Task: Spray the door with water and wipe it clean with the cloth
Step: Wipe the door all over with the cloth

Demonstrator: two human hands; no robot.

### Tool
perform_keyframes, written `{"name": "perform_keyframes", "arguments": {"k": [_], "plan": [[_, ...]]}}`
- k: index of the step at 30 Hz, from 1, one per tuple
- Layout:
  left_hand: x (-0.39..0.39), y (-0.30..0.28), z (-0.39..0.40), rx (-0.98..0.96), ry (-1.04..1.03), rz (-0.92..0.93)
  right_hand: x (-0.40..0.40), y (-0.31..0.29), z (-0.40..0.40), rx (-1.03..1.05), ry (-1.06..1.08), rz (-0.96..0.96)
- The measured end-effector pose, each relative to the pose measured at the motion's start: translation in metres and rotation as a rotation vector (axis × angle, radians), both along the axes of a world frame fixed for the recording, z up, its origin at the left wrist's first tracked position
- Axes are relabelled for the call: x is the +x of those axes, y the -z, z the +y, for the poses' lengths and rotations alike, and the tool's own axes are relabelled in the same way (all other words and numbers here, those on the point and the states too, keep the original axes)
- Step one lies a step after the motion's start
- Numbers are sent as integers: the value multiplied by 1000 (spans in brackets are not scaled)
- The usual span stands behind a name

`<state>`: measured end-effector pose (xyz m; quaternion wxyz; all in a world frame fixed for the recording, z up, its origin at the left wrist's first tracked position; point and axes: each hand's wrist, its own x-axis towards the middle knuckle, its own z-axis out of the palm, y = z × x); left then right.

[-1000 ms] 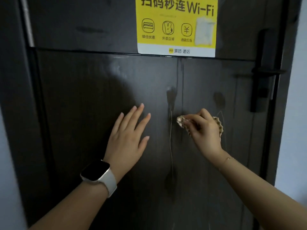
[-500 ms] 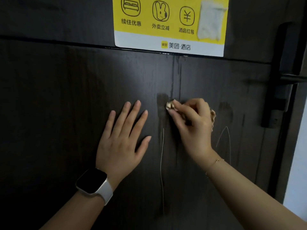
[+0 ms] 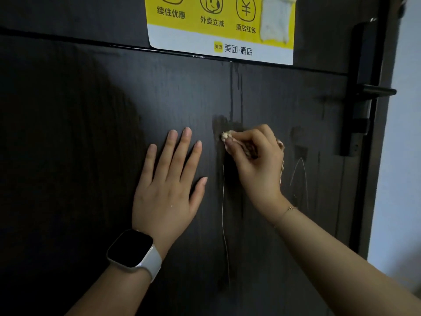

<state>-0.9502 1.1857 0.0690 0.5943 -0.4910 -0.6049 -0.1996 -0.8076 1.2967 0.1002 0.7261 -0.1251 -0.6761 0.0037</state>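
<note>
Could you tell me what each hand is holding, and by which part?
The right hand grips the bunched-up cloth; which part cannot be told. The left hand holds nothing, flat on the door.

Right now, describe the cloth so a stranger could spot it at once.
Start at the dark door and find the yellow sticker near its top. Below it, two hands meet the panel: the left hand lies flat, the right hand is bunched. The cloth is the small beige wad in that right grip, the only pale, crumpled thing on the dark wood.
</note>
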Motion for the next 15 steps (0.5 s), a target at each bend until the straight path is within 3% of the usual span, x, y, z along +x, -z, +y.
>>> {"name": "perform_keyframes", "arguments": {"k": [7, 11, 15], "plan": [[-2, 1, 0, 9, 8, 25, -3, 127, -23, -77, 1, -111], [-2, 2, 1, 16, 18, 25, -4, 71, -16, -117, -5, -130], [-3, 2, 2, 17, 31, 32, -9, -2, -19, -148, -89, 51]]}}
